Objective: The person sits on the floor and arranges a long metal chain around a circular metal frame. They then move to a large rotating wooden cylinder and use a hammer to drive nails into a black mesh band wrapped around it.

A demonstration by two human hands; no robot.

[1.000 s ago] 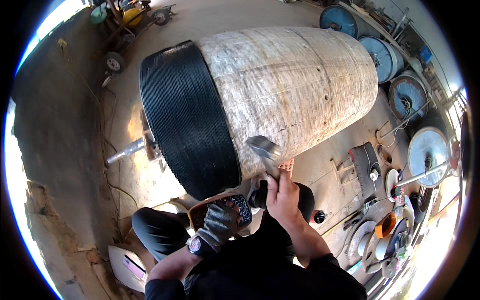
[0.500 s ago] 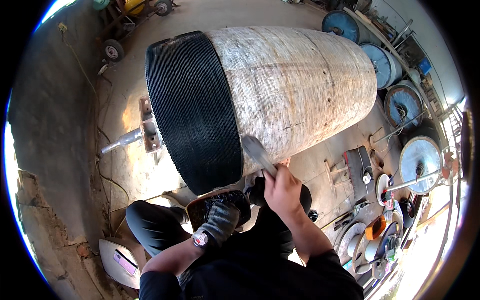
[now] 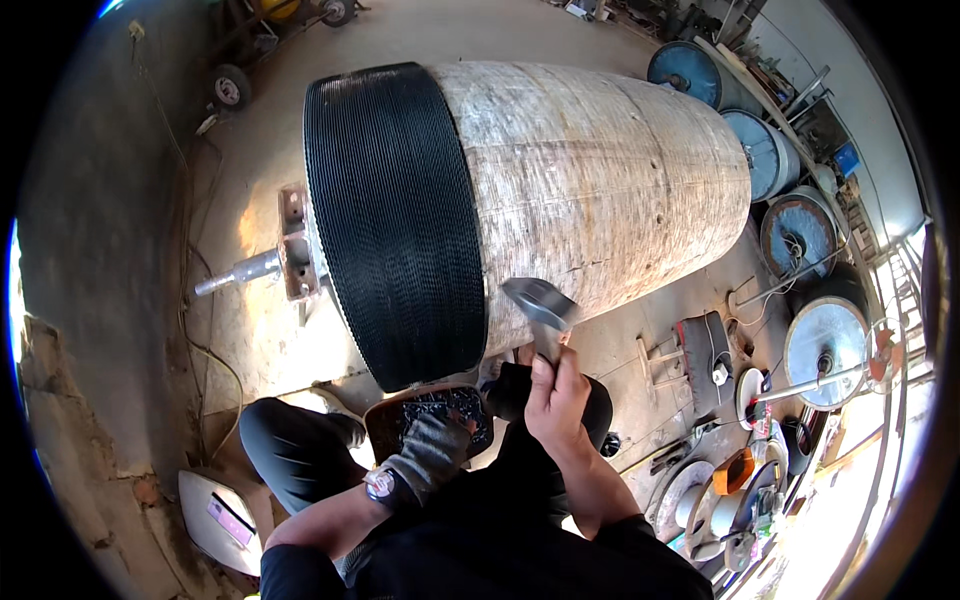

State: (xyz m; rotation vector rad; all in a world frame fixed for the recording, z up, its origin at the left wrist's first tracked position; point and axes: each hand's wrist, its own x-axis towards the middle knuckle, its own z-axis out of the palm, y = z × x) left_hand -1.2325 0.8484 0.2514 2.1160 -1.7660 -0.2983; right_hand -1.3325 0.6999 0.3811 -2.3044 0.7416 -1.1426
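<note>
My right hand (image 3: 556, 398) is wrapped round the handle of a hammer (image 3: 542, 304), its metal head raised in front of a large wooden roller (image 3: 600, 170). A wide band of black, tightly packed ridged rows (image 3: 395, 220) wraps the roller's left end. In a grey glove with bare fingertips, my left hand (image 3: 446, 440) is over a shallow box (image 3: 383, 432) between my knees. Many small dark pieces lie in that box, too small to make out. The left fingers look curled together at its right side; anything between them is hidden.
A metal shaft (image 3: 240, 272) juts from the roller's left end. On the left, a phone (image 3: 232, 520) lies on a pale stool (image 3: 196, 500). Several blue-ended drums (image 3: 825, 345) line the right, near a dark cushion (image 3: 706, 366) and an orange container (image 3: 735, 470).
The hammer has turned, its head swinging right and away from the black band. My left hand has shifted right within the box, its fingertips now showing. The view has tilted slightly.
</note>
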